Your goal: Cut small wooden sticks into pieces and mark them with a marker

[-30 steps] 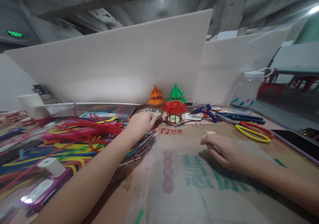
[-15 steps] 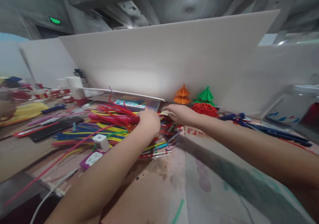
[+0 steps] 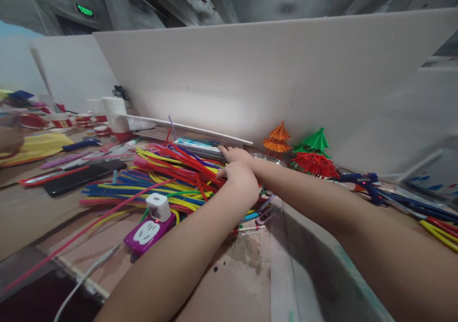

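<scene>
Over the right end of a heap of coloured pipe cleaners (image 3: 168,169), my left hand (image 3: 241,179) is bent at the wrist. One of its digits points left at the red strands; the other fingers are hidden behind the hand. Just beyond it, my right hand (image 3: 238,155) reaches across to the left with fingers stretched and apart. Its fingertips are at the right end of a flat blue-and-white box (image 3: 196,144), and I cannot tell whether they touch it. No held object shows in the right hand.
A purple power strip (image 3: 148,233) carries a white charger (image 3: 158,206). Orange (image 3: 277,138), green (image 3: 315,143) and red (image 3: 315,164) pleated pieces stand by the white board (image 3: 322,74). A blue glue gun (image 3: 361,181) lies right; a black phone (image 3: 82,176) and paper cups (image 3: 113,109) lie left.
My right hand has moved left from the spot by the red pleated piece to the box's end, and the pale scrap near its fingers no longer shows. The view has shifted slightly.
</scene>
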`<state>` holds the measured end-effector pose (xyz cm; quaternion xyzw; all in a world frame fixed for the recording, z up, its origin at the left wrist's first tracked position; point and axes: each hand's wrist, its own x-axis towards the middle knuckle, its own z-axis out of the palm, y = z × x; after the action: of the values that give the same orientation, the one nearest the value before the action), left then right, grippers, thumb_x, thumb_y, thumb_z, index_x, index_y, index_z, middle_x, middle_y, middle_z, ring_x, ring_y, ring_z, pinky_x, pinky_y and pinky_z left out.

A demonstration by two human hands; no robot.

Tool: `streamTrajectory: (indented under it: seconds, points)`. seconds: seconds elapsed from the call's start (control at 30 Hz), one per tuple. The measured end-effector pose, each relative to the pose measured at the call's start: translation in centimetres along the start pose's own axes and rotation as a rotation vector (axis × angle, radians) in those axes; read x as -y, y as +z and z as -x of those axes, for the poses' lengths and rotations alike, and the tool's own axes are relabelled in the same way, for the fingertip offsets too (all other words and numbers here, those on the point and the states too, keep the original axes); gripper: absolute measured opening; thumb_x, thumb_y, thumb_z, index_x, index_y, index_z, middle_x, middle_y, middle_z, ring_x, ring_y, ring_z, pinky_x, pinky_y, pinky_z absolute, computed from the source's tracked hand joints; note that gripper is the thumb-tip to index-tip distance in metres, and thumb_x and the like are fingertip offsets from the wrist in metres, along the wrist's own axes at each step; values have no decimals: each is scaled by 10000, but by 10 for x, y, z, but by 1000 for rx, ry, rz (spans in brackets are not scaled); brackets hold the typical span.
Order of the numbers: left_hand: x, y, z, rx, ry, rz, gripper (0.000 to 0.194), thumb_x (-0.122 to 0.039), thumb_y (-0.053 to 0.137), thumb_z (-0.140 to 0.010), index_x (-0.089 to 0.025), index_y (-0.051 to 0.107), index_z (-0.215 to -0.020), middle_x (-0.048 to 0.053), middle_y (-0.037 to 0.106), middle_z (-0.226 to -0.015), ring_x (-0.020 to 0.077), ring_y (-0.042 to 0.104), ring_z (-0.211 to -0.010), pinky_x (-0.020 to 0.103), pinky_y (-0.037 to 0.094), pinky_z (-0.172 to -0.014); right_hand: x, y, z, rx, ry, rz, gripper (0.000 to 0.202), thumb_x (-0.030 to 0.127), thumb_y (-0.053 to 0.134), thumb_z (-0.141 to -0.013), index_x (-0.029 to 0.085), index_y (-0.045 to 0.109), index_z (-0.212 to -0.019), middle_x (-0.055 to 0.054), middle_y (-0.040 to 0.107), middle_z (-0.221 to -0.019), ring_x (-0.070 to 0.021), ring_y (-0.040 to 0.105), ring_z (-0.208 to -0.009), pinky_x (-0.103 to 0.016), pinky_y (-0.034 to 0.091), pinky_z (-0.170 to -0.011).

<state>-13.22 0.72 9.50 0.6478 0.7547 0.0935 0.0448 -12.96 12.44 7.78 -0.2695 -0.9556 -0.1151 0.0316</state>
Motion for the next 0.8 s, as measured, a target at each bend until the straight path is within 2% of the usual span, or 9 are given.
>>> streamTrajectory:
  seconds: [0.17,0.27,0.37,0.43,0.5,0.6,0.67,0.7,0.8]
  points:
    - [-4,-4,5,71,-55,-178,418,-83,800,-636,-68,786,-1054,287,735,-1052,503,679,-1017,638,560,-806,-6,-23,12,-108,-9,17,445,167,424,-965,59,419,-1397,-253,606,-1310,-319,632,-1137,-389,475,-915]
    - [-7,-3,8,74,-64,-239,410,-61,756,-673,-62,774,-1083,288,737,-1047,495,684,-1022,619,571,-792,-13,-42,28,-183,0,25,417,191,390,-994,49,419,-1385,-258,608,-1291,-320,620,-1134,-406,469,-920]
    - [-8,-1,8,82,-63,-282,393,-68,745,-685,-56,773,-1077,292,740,-1030,477,695,-1008,602,576,-785,-23,-62,57,-269,-3,27,420,234,389,-1009,55,448,-1384,-245,607,-1297,-331,598,-1161,-424,459,-950]
    - [-8,0,7,91,-54,-301,362,-77,748,-682,-65,783,-1042,288,742,-1033,454,706,-995,578,578,-793,-31,-76,89,-405,-3,-24,443,269,446,-993,72,478,-1388,-226,620,-1295,-338,594,-1173,-437,462,-966]
    - [-6,-1,6,97,-45,-313,304,-101,767,-670,-82,797,-971,277,743,-1048,427,719,-970,542,579,-809,-42,-92,131,-562,96,-155,457,305,512,-964,112,517,-1378,-193,624,-1316,-331,604,-1167,-470,455,-998]
    - [-3,-12,7,76,-41,-315,210,-212,778,-709,-102,796,-886,251,756,-1018,401,727,-947,477,581,-810,-59,-113,203,-711,278,-581,425,385,615,-895,207,611,-1280,-102,702,-1188,-287,661,-1056,-457,513,-934]
    - [-3,-24,13,15,-56,-313,270,-320,696,-823,-98,776,-955,254,756,-995,387,731,-945,442,581,-792,-69,-120,250,-740,402,-965,381,424,647,-854,226,667,-1179,-78,740,-1077,-247,706,-901,-410,567,-813]
    - [-5,-30,18,-38,-56,-310,367,-381,637,-877,-86,743,-1067,261,745,-1039,387,723,-981,437,574,-808,-73,-120,272,-707,494,-1121,374,434,647,-845,223,681,-1152,-80,755,-1007,-235,716,-798,-398,581,-735]
    - [-14,-45,36,-228,-19,-289,675,-561,478,-949,-84,474,-1427,253,716,-1137,392,699,-1044,471,544,-866,-84,-108,328,-579,716,-1346,302,411,588,-881,201,713,-1058,-116,774,-886,-244,732,-693,-386,596,-675]
